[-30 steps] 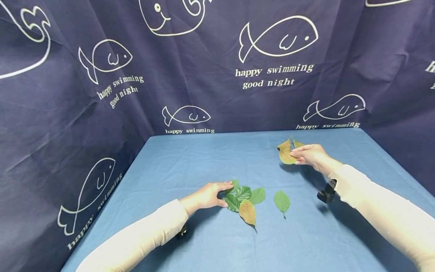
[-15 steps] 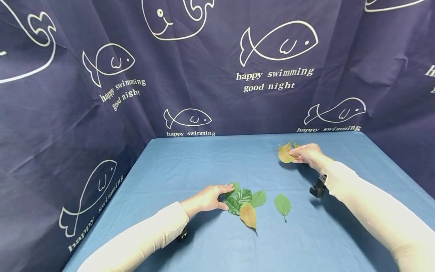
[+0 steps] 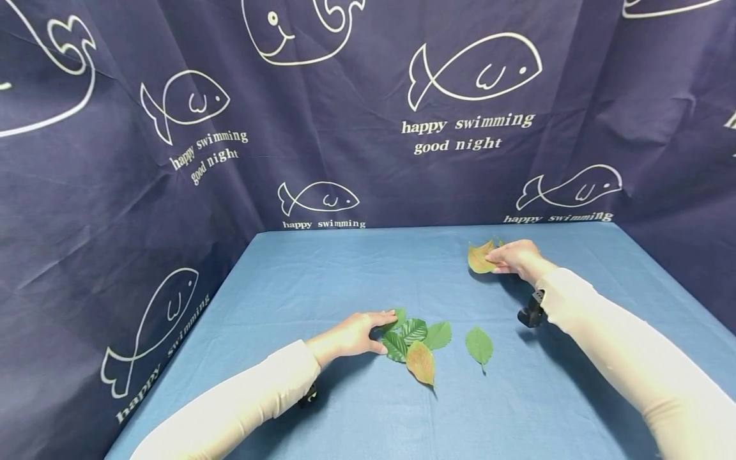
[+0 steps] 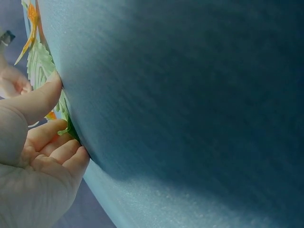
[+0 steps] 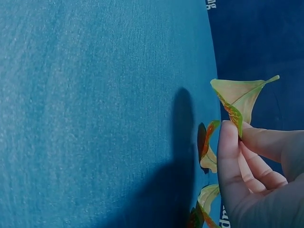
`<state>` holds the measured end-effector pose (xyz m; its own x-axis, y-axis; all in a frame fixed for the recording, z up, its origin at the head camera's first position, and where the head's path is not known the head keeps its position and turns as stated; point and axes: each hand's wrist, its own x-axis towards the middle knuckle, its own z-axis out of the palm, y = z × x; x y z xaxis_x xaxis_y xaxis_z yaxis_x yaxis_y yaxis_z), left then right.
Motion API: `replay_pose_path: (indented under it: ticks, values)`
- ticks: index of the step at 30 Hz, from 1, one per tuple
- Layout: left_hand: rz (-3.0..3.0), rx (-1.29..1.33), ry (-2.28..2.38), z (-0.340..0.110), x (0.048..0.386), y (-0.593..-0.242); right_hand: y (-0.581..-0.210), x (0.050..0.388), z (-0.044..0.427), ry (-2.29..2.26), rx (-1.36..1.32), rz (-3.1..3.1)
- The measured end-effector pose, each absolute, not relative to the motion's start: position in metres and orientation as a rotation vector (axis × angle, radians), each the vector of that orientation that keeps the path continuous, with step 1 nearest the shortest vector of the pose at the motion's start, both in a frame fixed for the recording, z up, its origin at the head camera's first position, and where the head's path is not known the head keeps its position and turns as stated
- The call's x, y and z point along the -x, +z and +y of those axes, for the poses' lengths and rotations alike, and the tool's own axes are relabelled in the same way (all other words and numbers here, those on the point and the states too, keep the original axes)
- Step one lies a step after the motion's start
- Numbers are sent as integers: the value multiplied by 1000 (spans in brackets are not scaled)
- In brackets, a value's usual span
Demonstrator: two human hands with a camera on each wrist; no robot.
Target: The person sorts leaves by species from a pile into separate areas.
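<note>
My right hand [image 3: 517,259] is at the far right, pinching a yellow-brown leaf [image 5: 242,97] between thumb and fingers. The leaf is curled and held above the cloth, its stem pointing away. Other curled yellowish leaves [image 5: 207,147] lie behind that hand in the right wrist view. My left hand [image 3: 356,335] rests at the left side of a small cluster of leaves, fingertips touching a green leaf [image 3: 400,315] and the thumb by a dark green leaf [image 3: 394,345]. A second dark green leaf [image 3: 413,331], a lighter green leaf [image 3: 438,335] and an orange-brown leaf [image 3: 421,363] complete the cluster.
A single green leaf [image 3: 479,345] lies apart, right of the cluster. All leaves are over a blue cloth-covered table [image 3: 345,275]. Dark blue curtains [image 3: 379,147] with white fish drawings stand behind and at the sides. Each wrist carries a black camera [image 3: 531,310].
The right hand has moved slightly left with its leaf, and the right forearm has shifted left too. The left hand stays at the cluster. The view tilted a little.
</note>
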<state>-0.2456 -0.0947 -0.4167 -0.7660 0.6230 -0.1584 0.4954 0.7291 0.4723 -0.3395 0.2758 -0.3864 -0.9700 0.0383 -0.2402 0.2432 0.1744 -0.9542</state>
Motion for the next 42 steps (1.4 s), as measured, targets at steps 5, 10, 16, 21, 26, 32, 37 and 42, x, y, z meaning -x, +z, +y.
replay_pose_path:
  ticks: [5, 10, 16, 21, 26, 32, 37, 42]
  values:
    - [2628, -867, 580, -94, 245, -416, -389, 342, 278, -1903, -354, 2262]
    - [2631, -879, 560, -93, 245, -415, -393, 345, 279, -1896, -433, 2255]
    - [2634, -892, 542, -93, 245, -415, -397, 346, 278, -1874, -460, 2308]
    - [2639, -899, 535, -92, 245, -415, -403, 350, 280, -1793, -509, 2363]
    - [2637, -900, 551, -92, 245, -416, -408, 353, 283, -1749, -554, 2389]
    - [2655, -936, 545, -92, 245, -418, -408, 350, 282, -1774, -551, 2336]
    - [2658, -941, 542, -93, 245, -418, -404, 346, 279, -1810, -482, 2296]
    - [2651, -957, 555, -94, 245, -418, -401, 347, 278, -1756, -548, 2324]
